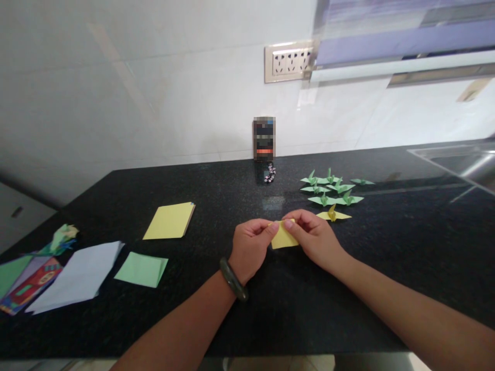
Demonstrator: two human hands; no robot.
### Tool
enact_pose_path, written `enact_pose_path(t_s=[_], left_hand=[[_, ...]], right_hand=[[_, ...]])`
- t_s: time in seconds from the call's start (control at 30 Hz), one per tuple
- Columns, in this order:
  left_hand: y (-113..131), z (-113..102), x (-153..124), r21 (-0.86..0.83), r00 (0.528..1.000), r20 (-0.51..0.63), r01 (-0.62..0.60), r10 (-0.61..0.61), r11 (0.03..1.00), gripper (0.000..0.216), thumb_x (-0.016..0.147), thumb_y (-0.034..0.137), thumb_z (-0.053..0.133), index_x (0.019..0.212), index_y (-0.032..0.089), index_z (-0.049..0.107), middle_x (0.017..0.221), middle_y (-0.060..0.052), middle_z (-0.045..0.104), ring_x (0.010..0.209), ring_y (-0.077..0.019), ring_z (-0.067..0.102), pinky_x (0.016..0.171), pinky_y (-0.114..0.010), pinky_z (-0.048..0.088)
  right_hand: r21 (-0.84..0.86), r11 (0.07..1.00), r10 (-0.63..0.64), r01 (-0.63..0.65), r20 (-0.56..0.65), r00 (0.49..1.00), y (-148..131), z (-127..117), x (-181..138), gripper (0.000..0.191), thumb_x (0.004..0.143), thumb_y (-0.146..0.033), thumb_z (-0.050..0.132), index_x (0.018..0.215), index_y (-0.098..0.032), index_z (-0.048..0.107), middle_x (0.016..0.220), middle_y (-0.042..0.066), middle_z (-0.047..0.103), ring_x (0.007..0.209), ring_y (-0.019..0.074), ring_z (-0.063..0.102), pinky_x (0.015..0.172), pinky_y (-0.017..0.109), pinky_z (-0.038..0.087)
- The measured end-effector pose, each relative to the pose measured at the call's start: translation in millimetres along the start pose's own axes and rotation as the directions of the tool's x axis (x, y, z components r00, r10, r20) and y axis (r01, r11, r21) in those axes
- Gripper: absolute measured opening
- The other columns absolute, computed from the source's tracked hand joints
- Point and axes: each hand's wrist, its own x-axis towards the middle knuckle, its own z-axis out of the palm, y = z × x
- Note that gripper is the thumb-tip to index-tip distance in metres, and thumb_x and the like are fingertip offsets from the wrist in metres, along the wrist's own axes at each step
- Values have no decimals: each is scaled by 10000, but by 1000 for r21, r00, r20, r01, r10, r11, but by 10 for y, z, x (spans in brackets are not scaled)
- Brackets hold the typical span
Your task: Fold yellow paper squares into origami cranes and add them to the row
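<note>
A small folded yellow paper (283, 238) lies on the black counter (294, 293) between both hands. My left hand (249, 247) pinches its upper left edge with thumb and fingers. My right hand (315, 237) presses the top edge from the right. Just right of my right hand sits a finished yellow paper crane (333, 214). Behind it stand several green paper cranes (332, 189).
A yellow paper stack (169, 221), a green sheet (142, 269), white sheets (79, 275) and a colourful packet (29, 286) lie on the left. A phone (264, 138) leans on the wall with a beaded strap. A steel sink (460, 162) is at far right.
</note>
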Motion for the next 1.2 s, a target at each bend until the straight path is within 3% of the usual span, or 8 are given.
enact_pose_path(t_s=[0.2,0.37,0.57,0.63,0.73,0.87,1.03,1.2], left_hand=[[11,3,3,-3,998,-36,-51,51,999,152,671,297,670,662,146,661,606,2,640,548,-102,543,539,-222,433],[42,-3,16,-22,999,-31,10,-11,1000,208,695,329,650,632,131,655,551,13,596,509,-84,504,517,-209,408],[32,11,26,-201,973,188,175,-138,964,406,745,514,536,737,129,665,628,-34,644,545,-119,567,561,-248,448],[30,10,28,-171,966,219,174,-135,970,339,684,462,631,716,127,661,624,-28,648,547,-117,575,573,-242,455],[14,-2,41,-89,978,173,136,-119,987,213,654,333,686,686,125,656,611,-18,647,561,-116,584,581,-232,463],[-14,-22,59,-8,986,145,87,-85,996,169,692,290,649,727,126,673,640,-26,660,598,-126,598,585,-232,471],[0,-24,51,-19,991,110,77,-74,997,207,721,310,624,805,131,684,698,-28,662,641,-123,600,579,-221,489],[7,-16,45,-171,985,94,158,-144,973,283,714,373,626,847,128,677,777,-43,655,690,-136,604,548,-227,514]], right_hand=[[-33,999,-23,22,-44,999,11,-1,-19,255,767,-396,569,674,-160,585,579,-10,531,527,102,455,497,220,376],[-26,1000,-4,2,-66,998,2,4,-16,298,766,-417,554,621,-157,578,523,-19,503,485,96,432,466,214,359],[-53,998,5,-14,-176,984,16,-25,2,296,763,-411,562,611,-157,566,501,-25,483,463,86,405,441,209,328],[-47,999,11,-21,-205,979,29,-34,18,294,764,-412,564,613,-160,557,500,-27,478,463,86,404,442,210,328],[51,999,13,-4,-176,984,69,-41,52,219,752,-387,586,730,-170,567,557,-27,502,489,94,437,457,214,357],[28,993,-107,111,-131,986,122,-59,78,199,739,-299,618,902,-201,560,625,-36,487,531,100,452,488,222,378],[-213,950,-255,230,-99,962,121,-97,57,63,775,-258,592,787,-201,570,682,-7,524,585,112,482,525,238,394],[-302,896,-351,325,-36,936,104,-98,59,47,782,-202,579,740,-194,558,757,17,543,665,128,511,563,248,407]])
